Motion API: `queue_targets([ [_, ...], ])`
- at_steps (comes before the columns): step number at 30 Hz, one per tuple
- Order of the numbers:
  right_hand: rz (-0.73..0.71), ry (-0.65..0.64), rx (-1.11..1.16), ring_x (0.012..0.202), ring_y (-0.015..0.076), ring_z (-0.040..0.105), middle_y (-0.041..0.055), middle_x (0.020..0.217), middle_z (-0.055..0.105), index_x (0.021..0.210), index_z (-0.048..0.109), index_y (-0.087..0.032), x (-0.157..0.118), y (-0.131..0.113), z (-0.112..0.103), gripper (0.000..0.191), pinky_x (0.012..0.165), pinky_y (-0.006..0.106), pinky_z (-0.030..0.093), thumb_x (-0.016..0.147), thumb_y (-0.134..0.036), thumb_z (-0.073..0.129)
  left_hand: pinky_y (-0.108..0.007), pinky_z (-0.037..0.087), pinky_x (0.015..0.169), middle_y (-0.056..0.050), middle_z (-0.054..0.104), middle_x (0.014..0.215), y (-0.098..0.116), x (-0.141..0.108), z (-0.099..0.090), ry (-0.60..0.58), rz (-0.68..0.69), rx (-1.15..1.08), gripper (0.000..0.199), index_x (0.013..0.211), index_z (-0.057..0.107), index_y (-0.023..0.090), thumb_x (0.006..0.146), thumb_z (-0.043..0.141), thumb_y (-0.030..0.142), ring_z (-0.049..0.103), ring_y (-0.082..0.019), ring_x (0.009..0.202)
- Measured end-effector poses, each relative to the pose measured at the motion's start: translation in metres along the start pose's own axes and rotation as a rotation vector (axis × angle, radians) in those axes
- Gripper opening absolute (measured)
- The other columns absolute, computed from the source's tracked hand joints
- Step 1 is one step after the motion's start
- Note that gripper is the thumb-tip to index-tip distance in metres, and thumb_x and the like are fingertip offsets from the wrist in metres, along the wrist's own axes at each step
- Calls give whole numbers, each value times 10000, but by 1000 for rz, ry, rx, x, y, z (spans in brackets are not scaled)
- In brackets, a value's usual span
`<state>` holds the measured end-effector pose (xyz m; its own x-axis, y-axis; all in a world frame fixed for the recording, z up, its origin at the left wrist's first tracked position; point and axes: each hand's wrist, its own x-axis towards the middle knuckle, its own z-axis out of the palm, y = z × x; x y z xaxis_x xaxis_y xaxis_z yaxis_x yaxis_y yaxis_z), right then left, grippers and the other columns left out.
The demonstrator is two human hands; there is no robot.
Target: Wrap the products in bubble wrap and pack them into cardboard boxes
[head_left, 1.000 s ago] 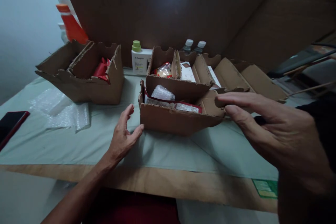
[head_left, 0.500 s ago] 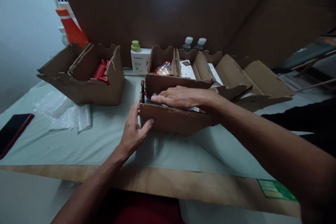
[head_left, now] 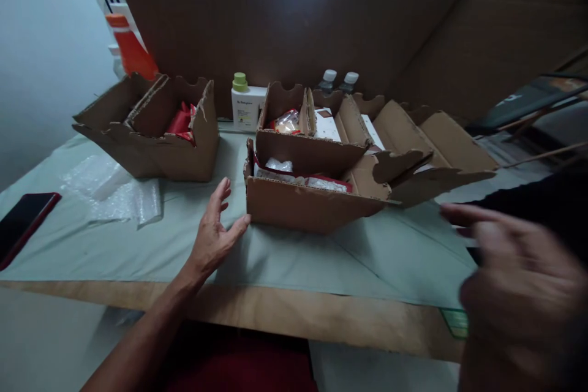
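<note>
An open cardboard box (head_left: 316, 205) stands at the front of the row on the cloth-covered table. Inside it lie clear bubble wrap (head_left: 279, 165) and something flat with a dark red edge (head_left: 351, 186). My left hand (head_left: 215, 226) is open at the box's left end, fingers spread; its thumb tip is close to the lower corner, and contact cannot be told. Off to the right and nearer the camera, my right hand (head_left: 519, 282) is in the air, blurred, fingers stretched leftward, with nothing visible in it.
Behind stand more cardboard boxes (head_left: 316, 142) holding packets and white cartons, and a white bottle with a green cap (head_left: 245, 104). At left are a two-part cardboard box (head_left: 184, 159), an orange bottle (head_left: 133, 52), bubble wrap sheet (head_left: 114, 190) and a phone (head_left: 27, 220).
My right hand has lifted out of the front box and swung right, uncovering the contents. My left hand has let go of the box's left end and drawn back slightly left.
</note>
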<state>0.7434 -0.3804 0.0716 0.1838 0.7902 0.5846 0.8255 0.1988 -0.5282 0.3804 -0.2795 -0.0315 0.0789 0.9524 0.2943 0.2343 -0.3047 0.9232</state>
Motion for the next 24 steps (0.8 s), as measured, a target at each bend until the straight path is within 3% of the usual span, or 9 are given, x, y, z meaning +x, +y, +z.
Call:
queue_targets([
  [1, 156, 143, 29, 1045, 322, 729, 28, 1182, 752, 1264, 691, -355, -15, 6, 16, 322, 868, 507, 589, 959, -414, 605, -590, 432, 1145, -145, 390, 1651, -2, 1, 4, -11, -12, -16, 841, 1578, 338, 327, 853, 746, 447, 440, -352, 1481],
  [4, 337, -21, 228, 1072, 315, 716, 138, 1261, 724, 1319, 612, -230, -36, 6, 84, 604, 879, 508, 584, 811, -537, 722, -596, 427, 1147, -164, 428, 1615, -3, 12, 23, -97, -46, -86, 861, 1569, 350, 273, 822, 736, 455, 448, -363, 1465],
  [7, 418, -76, 272, 959, 290, 713, 146, 1103, 749, 1175, 630, -171, -39, -6, 125, 576, 877, 479, 564, 779, -584, 697, -574, 437, 1147, -173, 519, 1524, 1, 13, 36, -156, -68, -136, 851, 1538, 385, 223, 792, 728, 449, 511, -355, 1401],
  [10, 457, -59, 241, 876, 277, 702, 114, 962, 746, 1049, 651, -178, -51, -26, 124, 470, 828, 446, 558, 802, -577, 673, -536, 452, 1143, -154, 566, 1468, 5, -16, 19, -145, -111, -134, 781, 1483, 443, 218, 796, 738, 443, 565, -329, 1341],
  [14, 301, -153, 282, 960, 274, 698, 102, 1029, 745, 1082, 674, -210, -69, -71, 118, 336, 876, 420, 561, 868, -469, 662, -472, 533, 1053, -121, 646, 1346, 9, -69, -40, -38, -231, -80, 640, 1357, 550, 236, 804, 769, 470, 657, -299, 1194],
  [17, 194, -232, 343, 991, 268, 690, 100, 1102, 738, 1142, 665, -228, -59, -95, 126, 342, 907, 426, 560, 866, -430, 672, -451, 553, 1018, -97, 668, 1279, 22, -65, -66, 115, -231, -42, 605, 1323, 560, 241, 808, 769, 480, 664, -293, 1170],
  [19, 226, -187, 371, 943, 259, 692, 101, 1107, 735, 1159, 654, -219, -48, -94, 128, 394, 868, 428, 567, 847, -457, 683, -473, 536, 1046, -100, 655, 1303, 32, -42, -56, 139, -170, -45, 627, 1336, 546, 231, 799, 766, 469, 644, -299, 1197],
  [21, 308, -72, 333, 889, 255, 691, 95, 1065, 735, 1136, 655, -207, -45, -83, 121, 427, 830, 434, 565, 824, -495, 698, -503, 519, 1066, -120, 640, 1336, 42, -23, -32, 78, -88, -86, 705, 1382, 516, 213, 768, 769, 449, 628, -311, 1209],
  [24, 392, 71, 167, 888, 284, 689, 89, 970, 731, 1040, 676, -200, -65, -68, 98, 401, 839, 466, 556, 805, -520, 729, -529, 467, 1133, -138, 607, 1404, 49, -27, -5, -59, -44, -121, 712, 1421, 497, 216, 781, 754, 398, 584, -328, 1296],
])
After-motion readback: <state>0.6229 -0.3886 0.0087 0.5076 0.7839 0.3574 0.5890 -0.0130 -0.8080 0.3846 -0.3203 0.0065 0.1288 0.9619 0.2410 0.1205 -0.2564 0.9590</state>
